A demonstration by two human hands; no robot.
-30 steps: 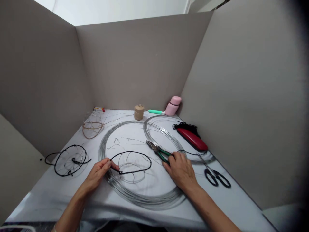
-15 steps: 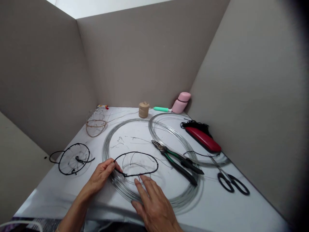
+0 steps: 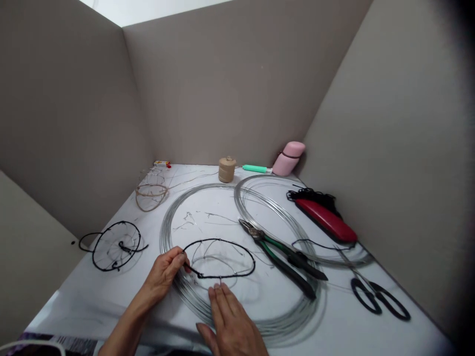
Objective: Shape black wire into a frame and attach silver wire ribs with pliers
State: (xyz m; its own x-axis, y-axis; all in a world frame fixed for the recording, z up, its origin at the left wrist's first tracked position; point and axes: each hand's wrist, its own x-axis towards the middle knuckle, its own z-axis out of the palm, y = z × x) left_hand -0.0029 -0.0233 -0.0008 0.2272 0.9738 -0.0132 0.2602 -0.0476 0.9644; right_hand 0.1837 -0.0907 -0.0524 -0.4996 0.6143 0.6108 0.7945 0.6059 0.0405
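A wire frame with a black cord-wrapped ring (image 3: pixel 232 277) and thin silver wires inside it is held just above the table. My left hand (image 3: pixel 163 274) pinches the ring's left side between thumb and fingers. My right hand (image 3: pixel 233 321) lies flat, its fingers straight and side by side and the thumb apart. Those fingertips meet a short wire below the ring's near edge; whether they touch it is unclear. Beneath both hands spreads a large coil of silver wire (image 3: pixel 174 212). Pliers with black and green handles (image 3: pixel 285 262) rest across the coil's right side.
To the left lies another black-wrapped wire frame (image 3: pixel 97 247), with a brown-wrapped one (image 3: pixel 150 190) behind it. A twine spool (image 3: pixel 226 169), a green-handled tool (image 3: pixel 255 168) and a pink flask (image 3: pixel 289 158) line the back. On the right are a red case (image 3: pixel 326 220) and scissors (image 3: pixel 378 294).
The view has shifted slightly, so things appear farther right. My right fingers have drawn together and slid back from the ring's near edge. My left hand keeps its hold.
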